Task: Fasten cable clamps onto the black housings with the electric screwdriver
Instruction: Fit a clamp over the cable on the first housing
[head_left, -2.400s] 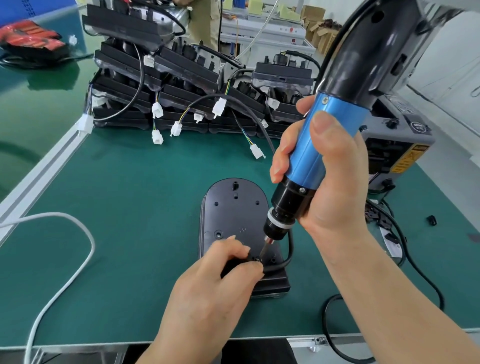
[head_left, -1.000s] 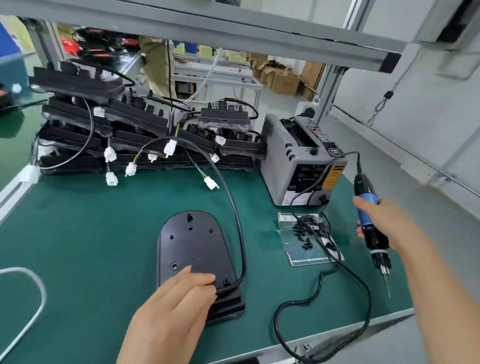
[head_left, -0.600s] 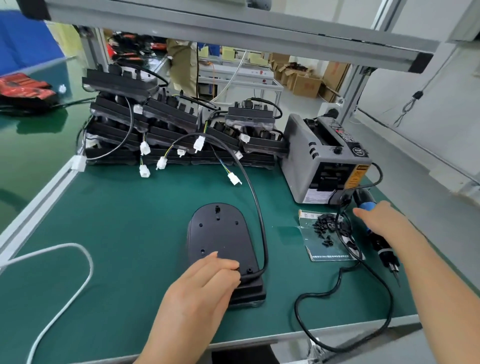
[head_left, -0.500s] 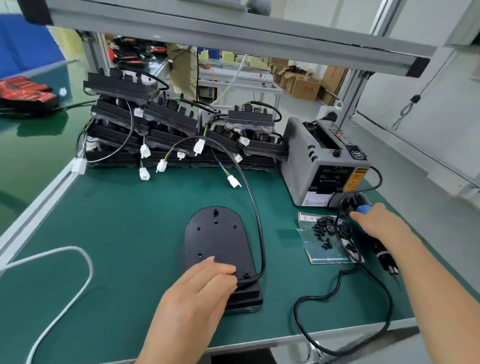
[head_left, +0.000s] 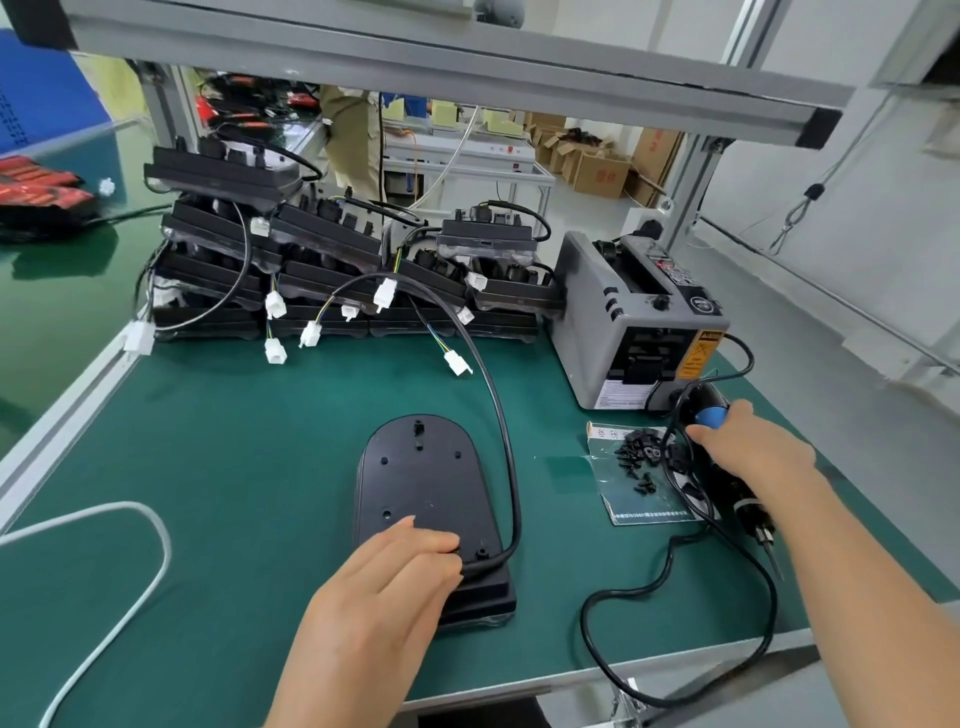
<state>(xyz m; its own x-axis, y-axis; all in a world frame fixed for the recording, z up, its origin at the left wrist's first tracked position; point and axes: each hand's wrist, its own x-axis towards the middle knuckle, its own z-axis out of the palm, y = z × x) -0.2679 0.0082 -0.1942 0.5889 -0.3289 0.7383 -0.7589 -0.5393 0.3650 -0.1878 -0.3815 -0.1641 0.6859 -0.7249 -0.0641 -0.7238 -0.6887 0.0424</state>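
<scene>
A black oval housing (head_left: 421, 467) lies flat on the green mat, with its black cable (head_left: 506, 441) curving from the near end up toward the back. My left hand (head_left: 395, 582) rests on the housing's near end, fingers laid over the spot where the cable comes out; any clamp there is hidden beneath them. My right hand (head_left: 753, 457) grips the blue and black electric screwdriver (head_left: 727, 488), which lies low over the mat at the right with its bit pointing toward me. Small black screws and clamps (head_left: 644, 462) lie on a clear bag just left of that hand.
A stack of black housings (head_left: 311, 270) with white connectors lines the back of the mat. A grey tape dispenser (head_left: 634, 332) stands at the back right. The screwdriver's cord (head_left: 675, 582) loops near the front right edge. A white cable (head_left: 150, 566) curls at the left.
My right hand has carried the screwdriver off the housing, out to the right and down beside the bag of screws. My left hand stays on the housing's near end.
</scene>
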